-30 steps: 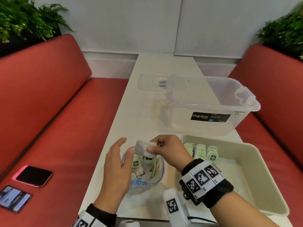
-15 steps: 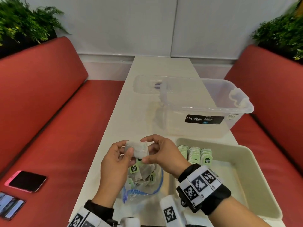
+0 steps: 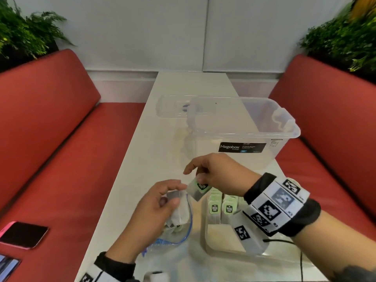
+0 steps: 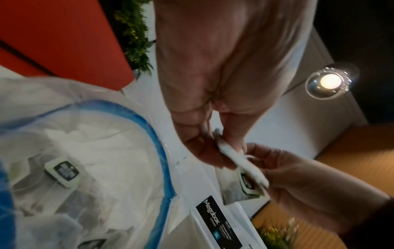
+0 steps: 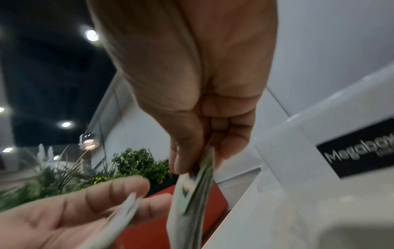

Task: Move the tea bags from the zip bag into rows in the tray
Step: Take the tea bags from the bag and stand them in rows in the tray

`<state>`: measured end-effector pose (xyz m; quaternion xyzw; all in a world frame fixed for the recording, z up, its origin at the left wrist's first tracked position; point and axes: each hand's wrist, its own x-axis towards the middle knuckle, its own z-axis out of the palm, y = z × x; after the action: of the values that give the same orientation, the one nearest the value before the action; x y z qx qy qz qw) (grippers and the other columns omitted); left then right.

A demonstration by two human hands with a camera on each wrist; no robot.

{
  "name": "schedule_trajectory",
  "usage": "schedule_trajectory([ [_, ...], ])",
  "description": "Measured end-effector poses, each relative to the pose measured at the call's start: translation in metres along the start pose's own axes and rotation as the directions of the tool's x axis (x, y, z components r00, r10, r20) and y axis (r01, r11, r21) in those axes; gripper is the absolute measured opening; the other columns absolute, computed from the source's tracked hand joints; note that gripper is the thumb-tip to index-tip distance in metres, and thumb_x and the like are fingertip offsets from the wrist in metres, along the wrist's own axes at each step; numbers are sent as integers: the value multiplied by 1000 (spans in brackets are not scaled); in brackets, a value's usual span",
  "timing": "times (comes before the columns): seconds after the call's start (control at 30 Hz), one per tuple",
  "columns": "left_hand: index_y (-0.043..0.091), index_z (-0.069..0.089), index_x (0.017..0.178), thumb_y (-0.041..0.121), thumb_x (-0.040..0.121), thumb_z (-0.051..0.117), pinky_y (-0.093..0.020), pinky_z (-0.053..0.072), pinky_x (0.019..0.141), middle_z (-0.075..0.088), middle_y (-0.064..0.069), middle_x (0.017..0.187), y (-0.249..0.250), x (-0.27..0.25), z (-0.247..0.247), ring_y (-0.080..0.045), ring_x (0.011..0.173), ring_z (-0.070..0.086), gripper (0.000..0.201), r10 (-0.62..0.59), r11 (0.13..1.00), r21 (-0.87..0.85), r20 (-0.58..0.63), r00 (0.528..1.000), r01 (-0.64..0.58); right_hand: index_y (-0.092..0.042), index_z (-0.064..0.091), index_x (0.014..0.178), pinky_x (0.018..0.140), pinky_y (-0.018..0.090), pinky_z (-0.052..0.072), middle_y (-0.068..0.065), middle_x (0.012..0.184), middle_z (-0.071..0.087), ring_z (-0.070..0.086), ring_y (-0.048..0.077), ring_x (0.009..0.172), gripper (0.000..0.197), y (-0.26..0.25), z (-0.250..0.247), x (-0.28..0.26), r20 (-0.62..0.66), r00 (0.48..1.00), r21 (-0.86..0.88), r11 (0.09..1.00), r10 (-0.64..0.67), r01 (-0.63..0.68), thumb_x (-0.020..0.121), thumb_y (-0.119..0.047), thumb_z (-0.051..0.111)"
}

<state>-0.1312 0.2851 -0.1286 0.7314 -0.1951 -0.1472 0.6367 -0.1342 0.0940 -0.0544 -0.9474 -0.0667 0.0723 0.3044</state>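
A clear lidless plastic storage box (image 3: 244, 127) stands at twelve o'clock. The pale rectangular tray (image 3: 205, 237), at five o'clock, holds green-tagged tea bags in rows (image 3: 221, 208). The clear blue-zippered zip bag (image 3: 183, 233) lies at its nine o'clock. The right hand (image 3: 219, 174) pinches one green-tagged tea bag (image 3: 198, 189) above the tray's far-left corner; the left hand (image 3: 154, 208) grips a white tea bag (image 3: 179, 210) over the zip bag.

I see a green tag with a black label on the white tea bag (image 3: 198, 189) pinched in the right hand (image 3: 219, 174). Under the left hand (image 3: 154, 208), the clear zip bag (image 3: 179, 231) has a blue seal strip. Beside it, the cream tray (image 3: 205, 239) holds green-tagged bags. Beyond the hands, the clear box (image 3: 240, 127) wears a black label with white lettering; red benches (image 3: 50, 139) flank the white table (image 3: 158, 143).
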Motion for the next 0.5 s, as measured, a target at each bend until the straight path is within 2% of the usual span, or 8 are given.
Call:
schedule_trajectory([
  [0.07,45,67,95,-1,88,56,-20,43,92,53,25,123,3,1,10,4,113,52,47,30,991,124,120,992,-45,-26,64,111,63,12,43,-12,75,59,53,-1,62,36,-2,-11,-3,60,998,-93,995,-23,29,82,-3,63],
  [0.13,48,64,100,4,88,56,-15,41,91,53,25,124,5,4,20,7,113,50,46,35,984,163,203,978,-70,-26,62,112,62,14,45,-8,80,62,53,-1,60,40,-5,-18,-5,110,994,-163,986,-18,36,78,-5,70],
  [0.17,45,64,102,5,87,56,-16,42,90,56,24,122,7,6,26,6,110,52,44,28,985,160,221,975,-64,-26,61,112,62,15,45,-7,82,64,53,-1,60,42,-6,-21,-5,121,993,-189,981,-13,35,76,-7,72],
  [0.23,35,63,107,0,87,56,-21,47,89,61,17,118,8,7,38,-2,100,60,41,-9,995,102,216,976,-13,-26,61,111,61,16,43,-6,84,66,54,0,62,42,-8,-26,-8,107,994,-211,977,-11,33,74,-10,75],
  [0.3,26,62,110,-5,88,54,-20,50,83,64,10,117,9,8,47,-6,90,63,39,-38,999,-14,200,979,42,-25,62,109,63,16,42,-5,87,67,56,5,69,33,-6,-32,-12,37,999,-168,986,-8,15,78,-20,74],
  [0.37,25,62,112,4,87,58,-17,50,77,66,8,115,9,7,52,-6,84,63,33,-33,993,-107,181,983,53,-23,64,106,68,19,43,-6,87,65,57,8,75,23,-1,-37,-16,-46,999,-104,994,22,-26,85,-32,66],
  [0.43,26,63,113,17,80,59,-17,49,76,66,11,116,7,8,56,-4,87,63,35,-24,986,-160,156,987,49,-23,64,102,70,21,43,-8,85,65,58,7,76,23,8,-40,-20,-86,994,-60,995,73,-79,87,-40,61],
  [0.5,27,63,114,19,75,58,-16,48,77,65,13,117,5,10,58,-2,89,63,39,-20,980,-193,130,991,45,-22,63,99,66,18,43,-10,78,65,58,5,72,20,17,-39,-23,-87,990,-40,992,113,-117,85,-38,64],
])
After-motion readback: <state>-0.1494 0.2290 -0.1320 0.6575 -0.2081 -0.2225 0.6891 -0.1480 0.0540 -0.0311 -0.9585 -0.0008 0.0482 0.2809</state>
